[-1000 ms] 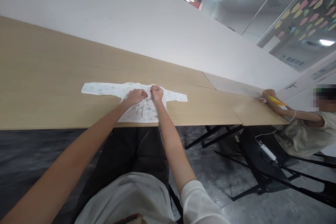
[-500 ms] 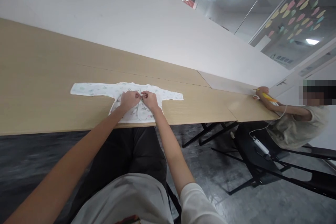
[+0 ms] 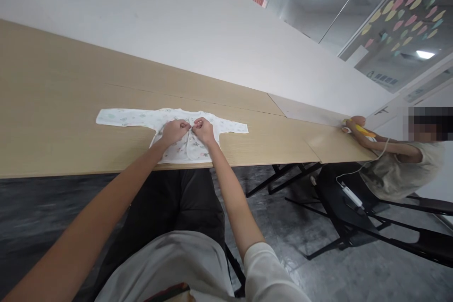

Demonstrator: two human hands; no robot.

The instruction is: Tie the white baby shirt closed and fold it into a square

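Note:
A small white baby shirt (image 3: pixel 138 117) with a faint print lies on the table, its two long sleeves spread out to the sides. Over its front opening, my left hand (image 3: pixel 174 132) is closed in a pinch on the shirt's edge. Just beside it, my right hand (image 3: pixel 203 130) also pinches the cloth at the opening, the fingertips of both hands nearly meeting. Whatever small fastening lies between the fingertips is too small to make out. The shirt's lower hem reaches close to the table's front edge.
The long wooden table (image 3: pixel 53 104) runs along a white partition (image 3: pixel 141 33). To the right, a co-worker (image 3: pixel 399 165) sits with hands on a yellow and orange item (image 3: pixel 361 130). A black chair (image 3: pixel 347 217) carries a white power strip (image 3: pixel 353 197) with its cable.
The camera view has shifted slightly. Both hands stay at the shirt's opening; the right hand's fingers have lifted and curled a little.

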